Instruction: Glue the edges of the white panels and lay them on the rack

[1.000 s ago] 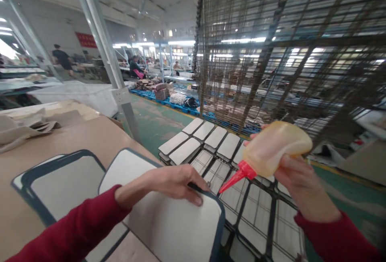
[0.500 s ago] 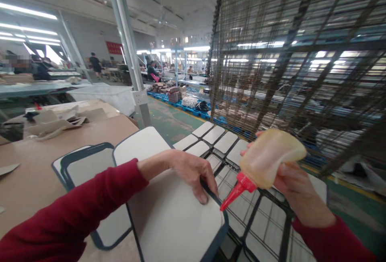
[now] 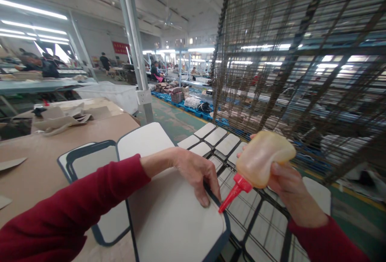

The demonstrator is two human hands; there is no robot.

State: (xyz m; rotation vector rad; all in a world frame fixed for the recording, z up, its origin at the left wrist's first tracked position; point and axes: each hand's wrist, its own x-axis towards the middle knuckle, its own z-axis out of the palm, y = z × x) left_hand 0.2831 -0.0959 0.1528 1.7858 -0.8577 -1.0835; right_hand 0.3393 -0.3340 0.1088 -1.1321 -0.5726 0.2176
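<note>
My left hand pinches the right edge of a pale panel with rounded corners and a dark blue border. Its thumb lies on the pale face, while the other fingers curl over the edge. In my right hand is a squeeze bottle, yellowish and translucent, tipped downward. The bottle's red nozzle has its tip at the panel's border, just right of my left thumb. Thumb and fingers dent the bottle's side. Further dark-edged panels lie to the left, partly beneath my left sleeve.
Several pale panels lie on a wire rack ahead, and a tall wire mesh rack rises at right. A brown table with scraps is at left. Behind it stand a white bin and a metal post. People work farther off.
The view has swung slightly left, so the surroundings sit further right. The bottle has come a little left, its nozzle tip closer to my left thumb along the border. Both hands keep their hold.
</note>
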